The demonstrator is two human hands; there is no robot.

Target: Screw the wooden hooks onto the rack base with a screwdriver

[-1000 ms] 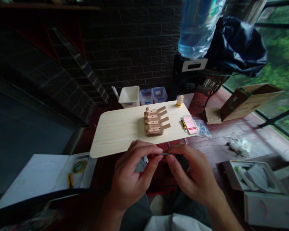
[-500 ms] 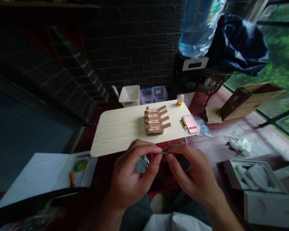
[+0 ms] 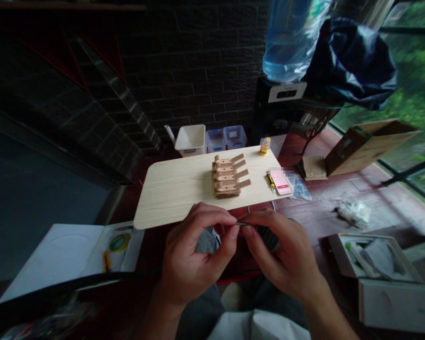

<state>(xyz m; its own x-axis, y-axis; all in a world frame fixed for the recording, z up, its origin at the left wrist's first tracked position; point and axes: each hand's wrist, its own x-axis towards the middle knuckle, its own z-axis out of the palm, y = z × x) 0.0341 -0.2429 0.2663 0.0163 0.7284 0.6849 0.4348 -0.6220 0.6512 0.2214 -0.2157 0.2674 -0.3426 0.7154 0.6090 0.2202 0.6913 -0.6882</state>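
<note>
My left hand [image 3: 194, 250] and my right hand [image 3: 279, 250] pinch a thin metal rod [image 3: 243, 224] between their fingertips, just below the near edge of a pale wooden board [image 3: 173, 200]. Its ends are mostly hidden by my fingers. On the board lies a stack of several wooden clothespin-like pieces [image 3: 227, 177], a little beyond my hands. Further right on the board are a pink-screened phone [image 3: 280, 182] and a small yellow-and-black tool [image 3: 270, 181]. A small bottle with a yellow cap [image 3: 264, 147] stands at the far edge.
A white bin [image 3: 190, 140] and clear plastic boxes [image 3: 225, 138] stand behind the board. A cardboard box [image 3: 371, 147] and an open box [image 3: 375, 259] sit on the red floor to the right. A white folder [image 3: 71, 250] lies at lower left.
My hands have risen slightly with the metal rod still pinched between them. The whole scene has shifted a little in the view.
</note>
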